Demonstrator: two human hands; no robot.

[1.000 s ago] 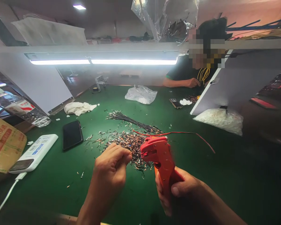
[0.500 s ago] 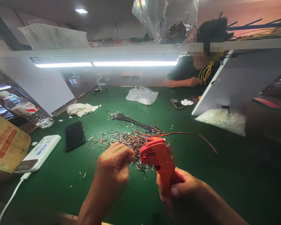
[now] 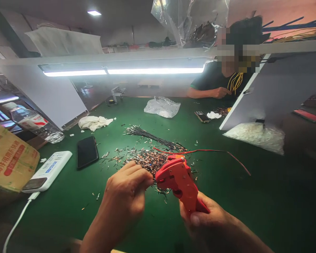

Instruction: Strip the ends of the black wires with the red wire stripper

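My right hand (image 3: 204, 214) is wrapped round the handle of a red wire stripper (image 3: 180, 179), whose head points left and looks closed. Its nose meets the fingertips of my left hand (image 3: 129, 189), which is closed in a pinch. A thin black wire is pinched there, mostly hidden by the fingers and the tool. Behind both hands lies a heap of short wire offcuts (image 3: 147, 158), black and copper-coloured. Beyond the heap rests a bundle of black wires (image 3: 152, 136) with bared ends. A loose red wire (image 3: 208, 150) stretches rightward behind the stripper's head.
On the green table (image 3: 252, 211) lie a black phone (image 3: 87, 152), a white power bank (image 3: 51, 170) with cable, a cloth (image 3: 96, 123) and a clear plastic bag (image 3: 162, 106). A filled bag (image 3: 255, 137) leans by the right panel. Across the table, another person (image 3: 213, 79) holds yellow wires.
The stripper's jaws, parted before, have come together, and its handle is squeezed tighter. Its head has tipped slightly towards my left fingertips. The whole view has shifted a little.
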